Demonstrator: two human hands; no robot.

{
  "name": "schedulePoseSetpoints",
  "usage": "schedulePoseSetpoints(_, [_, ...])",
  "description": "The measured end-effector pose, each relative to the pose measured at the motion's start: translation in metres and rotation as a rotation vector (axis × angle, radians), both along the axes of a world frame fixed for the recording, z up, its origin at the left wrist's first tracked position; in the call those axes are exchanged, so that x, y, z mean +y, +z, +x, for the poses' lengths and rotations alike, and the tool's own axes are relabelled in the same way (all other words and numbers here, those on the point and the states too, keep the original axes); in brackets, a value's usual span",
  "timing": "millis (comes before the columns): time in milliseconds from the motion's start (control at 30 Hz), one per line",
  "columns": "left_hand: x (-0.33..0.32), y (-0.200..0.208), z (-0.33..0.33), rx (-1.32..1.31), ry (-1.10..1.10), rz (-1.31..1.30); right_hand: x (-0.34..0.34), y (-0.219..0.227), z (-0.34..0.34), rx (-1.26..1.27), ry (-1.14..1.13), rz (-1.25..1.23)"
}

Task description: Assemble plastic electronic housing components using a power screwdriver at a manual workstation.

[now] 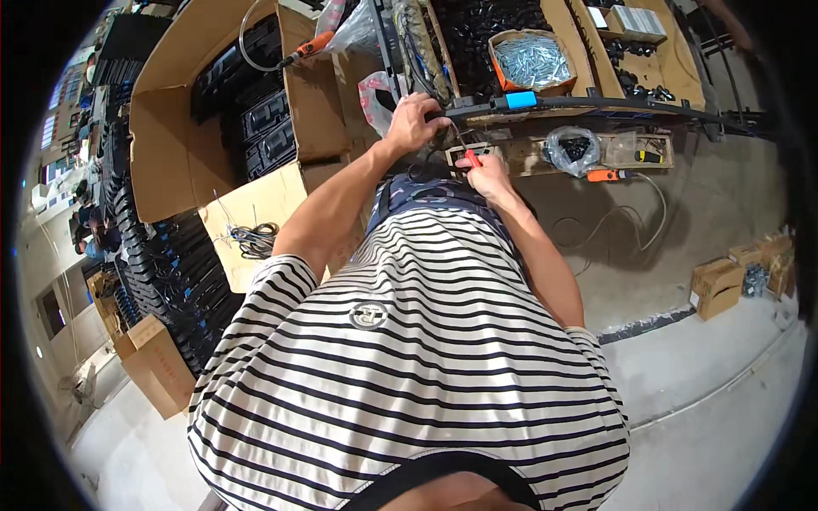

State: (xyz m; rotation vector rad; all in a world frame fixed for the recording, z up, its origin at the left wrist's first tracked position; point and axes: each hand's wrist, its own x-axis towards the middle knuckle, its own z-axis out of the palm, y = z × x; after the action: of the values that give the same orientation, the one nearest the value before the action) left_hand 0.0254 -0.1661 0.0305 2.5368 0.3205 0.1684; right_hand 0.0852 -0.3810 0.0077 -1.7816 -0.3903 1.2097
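Observation:
My left hand point(413, 125) is closed around the end of a long black bar point(562, 102) at the front of the bench, its thumb pointing right. Just below and to the right, my right hand point(491, 179) grips a red-handled tool point(472, 158). A thin shaft seems to run from the handle up toward the bar; its tip is too small to make out. Dark cables hang below my left hand. On the bar, right of my hands, sits a bright blue piece point(521, 100).
A box of silver screws point(532, 61) stands among black parts behind the bar. Under it, a narrow wooden tray point(609, 152) holds a plastic bag and an orange-handled power tool point(603, 175). At left stands a large open carton point(162, 162) of black parts; cables point(256, 241) lie on its flap.

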Motion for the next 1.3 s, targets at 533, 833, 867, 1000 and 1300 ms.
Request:
schedulePoseSetpoints(533, [0.099, 0.056, -0.089, -0.249, 0.614, -0.180, -0.108, -0.248, 0.013, -0.448, -0.144, -0.693])
schedulePoseSetpoints(833, [0.295, 0.013, -0.269, -0.139, 1.656, -0.659, -0.172, -0.415, 0.073, -0.540, -0.093, -0.590])
schedulePoseSetpoints(867, [0.311, -0.019, -0.286, -0.163, 1.681, -0.738, -0.190, -0.404, 0.124, -0.253, -0.177, -0.255])
schedulePoseSetpoints(1000, [0.417, -0.113, -0.344, 0.246, 1.698, -0.800, -0.157, -0.322, 0.014, -0.044, -0.471, -0.141])
schedulePoseSetpoints(1300, [0.504, -0.278, -0.407, 0.783, 0.927, -0.319, -0.149, -0.184, -0.032, 0.106, -0.179, -0.695])
